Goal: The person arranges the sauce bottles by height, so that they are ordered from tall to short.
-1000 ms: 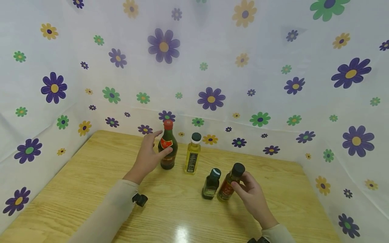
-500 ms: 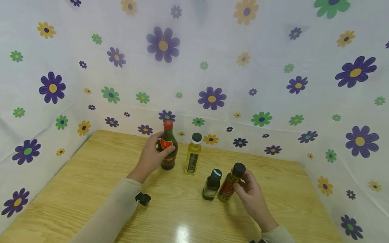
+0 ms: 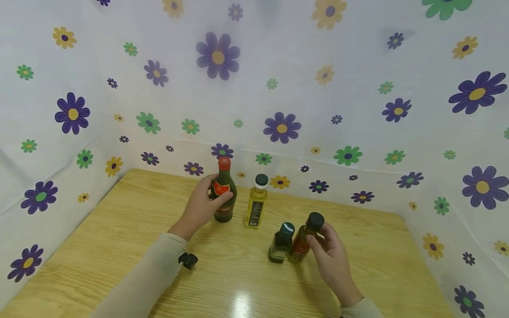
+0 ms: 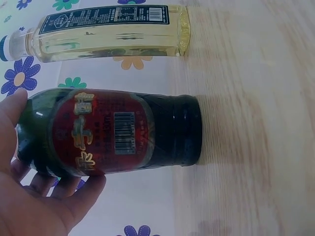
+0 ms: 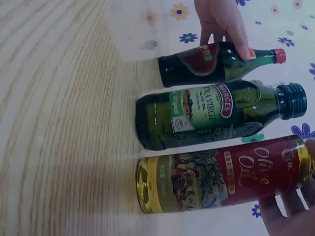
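My left hand (image 3: 200,205) grips a dark green vinegar bottle (image 3: 225,198) with a red cap, its thumb across the front and its fingers behind. In the left wrist view that bottle's red label (image 4: 98,130) and barcode show. My right hand (image 3: 332,260) holds an olive oil bottle (image 3: 301,245) with a black cap and red label near its neck. Just left of it stands a smaller dark green olive oil bottle (image 3: 280,244), untouched. A clear bottle of yellow oil (image 3: 256,205) with a dark cap stands right of the vinegar bottle. All the bottles are upright on the table.
The wooden table (image 3: 222,274) reaches back to a white cloth (image 3: 246,101) printed with purple, green and orange flowers. The cloth also hangs along the left and right sides. A black wrist camera (image 3: 188,260) sits on the left sleeve.
My left fingers and thumb have closed in from beside the vinegar bottle to grip it. The right hand keeps its hold on the olive oil bottle. The head view has shifted slightly.
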Motion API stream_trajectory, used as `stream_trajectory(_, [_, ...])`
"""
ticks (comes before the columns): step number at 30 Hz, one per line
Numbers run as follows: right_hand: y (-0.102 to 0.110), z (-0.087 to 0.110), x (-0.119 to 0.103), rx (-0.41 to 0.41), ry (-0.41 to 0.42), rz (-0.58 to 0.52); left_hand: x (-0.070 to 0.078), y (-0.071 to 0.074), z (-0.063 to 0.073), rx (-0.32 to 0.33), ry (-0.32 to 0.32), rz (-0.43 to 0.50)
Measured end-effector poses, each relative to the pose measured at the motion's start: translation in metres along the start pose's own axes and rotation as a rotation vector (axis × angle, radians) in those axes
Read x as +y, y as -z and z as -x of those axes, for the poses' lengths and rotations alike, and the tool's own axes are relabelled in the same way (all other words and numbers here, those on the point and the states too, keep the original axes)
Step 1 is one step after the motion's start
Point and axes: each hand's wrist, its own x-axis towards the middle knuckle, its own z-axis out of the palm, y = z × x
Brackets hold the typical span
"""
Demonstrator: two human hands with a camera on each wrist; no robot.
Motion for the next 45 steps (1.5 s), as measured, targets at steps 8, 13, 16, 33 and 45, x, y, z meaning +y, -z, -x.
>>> stream_trajectory(8, [0.002, -0.012, 0.006, 0.089, -0.086, -0.023, -0.005, -0.004, -0.003, 0.004, -0.001, 0.002])
stream_trajectory(13, [0.007, -0.027, 0.011, 0.142, -0.123, -0.029, -0.005, -0.006, -0.004, 0.005, -0.008, 0.0])
stream_trajectory(16, [0.007, -0.036, 0.014, 0.148, -0.139, -0.039, -0.005, -0.006, -0.005, 0.001, 0.002, -0.004])
stream_trajectory(33, [-0.012, -0.067, 0.014, 0.002, -0.178, -0.036, -0.005, -0.005, -0.001, 0.001, 0.028, -0.004])
stream_trajectory(45, [-0.028, -0.079, 0.004, -0.088, -0.225, -0.007, -0.005, -0.002, -0.002, 0.004, 0.017, -0.008])
